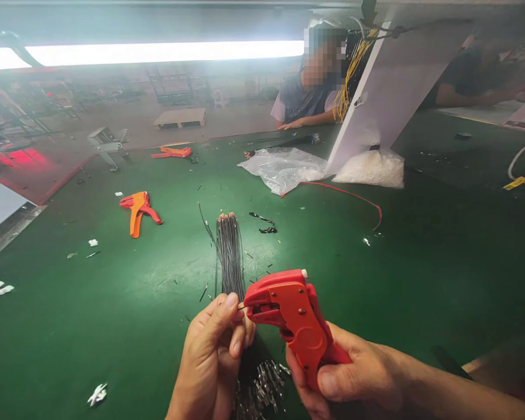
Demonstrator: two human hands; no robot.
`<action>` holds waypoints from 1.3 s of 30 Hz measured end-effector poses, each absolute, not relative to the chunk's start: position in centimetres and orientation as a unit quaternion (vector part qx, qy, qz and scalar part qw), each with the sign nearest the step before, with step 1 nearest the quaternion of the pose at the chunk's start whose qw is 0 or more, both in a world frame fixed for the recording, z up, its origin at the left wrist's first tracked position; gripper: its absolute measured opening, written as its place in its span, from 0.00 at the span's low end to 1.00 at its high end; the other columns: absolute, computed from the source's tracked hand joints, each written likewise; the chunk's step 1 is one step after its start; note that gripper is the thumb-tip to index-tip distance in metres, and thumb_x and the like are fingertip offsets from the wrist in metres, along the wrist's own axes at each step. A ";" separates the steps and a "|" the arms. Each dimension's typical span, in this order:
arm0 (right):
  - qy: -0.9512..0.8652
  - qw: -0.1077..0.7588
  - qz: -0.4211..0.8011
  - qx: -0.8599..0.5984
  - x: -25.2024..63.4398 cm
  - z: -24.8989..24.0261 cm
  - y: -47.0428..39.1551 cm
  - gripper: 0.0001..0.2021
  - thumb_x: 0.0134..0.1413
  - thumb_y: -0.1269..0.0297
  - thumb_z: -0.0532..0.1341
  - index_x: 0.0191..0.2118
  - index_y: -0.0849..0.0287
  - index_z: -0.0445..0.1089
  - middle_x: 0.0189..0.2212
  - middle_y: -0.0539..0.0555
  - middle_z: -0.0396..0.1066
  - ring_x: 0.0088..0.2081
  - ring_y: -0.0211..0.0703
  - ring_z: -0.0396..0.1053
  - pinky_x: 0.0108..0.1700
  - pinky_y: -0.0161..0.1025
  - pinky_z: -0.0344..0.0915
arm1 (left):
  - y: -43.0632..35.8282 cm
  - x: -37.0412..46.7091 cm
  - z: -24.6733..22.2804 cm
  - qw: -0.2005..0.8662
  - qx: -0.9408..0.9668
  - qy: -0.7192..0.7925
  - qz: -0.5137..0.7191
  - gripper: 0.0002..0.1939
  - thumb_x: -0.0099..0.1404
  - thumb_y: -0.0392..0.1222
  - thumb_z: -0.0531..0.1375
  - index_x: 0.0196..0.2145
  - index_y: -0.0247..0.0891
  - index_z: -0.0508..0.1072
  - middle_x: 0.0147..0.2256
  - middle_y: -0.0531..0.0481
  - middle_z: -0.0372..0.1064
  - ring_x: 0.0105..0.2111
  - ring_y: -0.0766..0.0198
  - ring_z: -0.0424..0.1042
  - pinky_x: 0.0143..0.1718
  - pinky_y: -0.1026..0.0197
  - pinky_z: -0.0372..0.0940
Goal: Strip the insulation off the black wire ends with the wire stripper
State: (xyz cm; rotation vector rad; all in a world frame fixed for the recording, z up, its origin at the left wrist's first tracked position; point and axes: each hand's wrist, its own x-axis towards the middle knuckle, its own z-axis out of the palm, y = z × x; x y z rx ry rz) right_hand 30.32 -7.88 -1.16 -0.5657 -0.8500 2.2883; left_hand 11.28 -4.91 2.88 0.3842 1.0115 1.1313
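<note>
My right hand is wrapped round the handles of a red and orange wire stripper, its jaws pointing left. Between thumb and fingertips, my left hand pinches a thin black wire, whose end meets the stripper's jaws. Behind my left hand lies a bundle of black wires with copper-coloured tips at the far end. The bundle's near end, with shiny silvery tips, shows between my hands. My left hand and the stripper hide the middle of the bundle.
On the green table lie another wire stripper and a red-orange tool farther back. A plastic bag, a bag of white pieces and a red strip lie beyond. A person sits across the table.
</note>
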 end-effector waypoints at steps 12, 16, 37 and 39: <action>-0.370 0.317 0.844 -0.225 30.3 -1.5 -8.1 0.20 0.50 0.49 0.68 0.30 0.62 0.66 0.17 0.43 0.60 0.18 0.30 0.59 0.23 0.30 0.61 | -4.9 11.2 2.9 0.676 0.218 0.477 0.517 0.21 0.55 0.48 0.70 0.18 0.39 0.63 0.14 0.58 0.56 0.19 0.70 0.55 0.26 0.65 0.57; -0.388 0.341 0.821 -0.245 30.6 -2.1 -8.3 0.20 0.51 0.49 0.67 0.32 0.64 0.69 0.18 0.47 0.66 0.20 0.32 0.63 0.28 0.34 0.64 | -5.1 11.0 2.9 0.682 0.221 0.469 0.516 0.21 0.55 0.47 0.70 0.19 0.39 0.62 0.14 0.59 0.56 0.19 0.71 0.53 0.25 0.66 0.56; -0.438 0.265 0.816 -0.269 31.7 0.1 -7.8 0.19 0.54 0.50 0.66 0.27 0.60 0.63 0.18 0.44 0.59 0.18 0.28 0.52 0.18 0.28 0.48 | -4.7 10.9 2.2 0.704 0.183 0.458 0.511 0.22 0.53 0.46 0.73 0.19 0.37 0.64 0.13 0.59 0.57 0.17 0.74 0.54 0.23 0.70 0.55; -0.454 0.255 0.808 -0.277 31.7 0.3 -7.8 0.18 0.51 0.56 0.68 0.24 0.60 0.61 0.16 0.42 0.55 0.17 0.27 0.49 0.17 0.27 0.45 | -4.7 10.9 2.2 0.709 0.178 0.449 0.514 0.21 0.51 0.44 0.74 0.20 0.36 0.65 0.14 0.59 0.58 0.16 0.76 0.53 0.20 0.70 0.53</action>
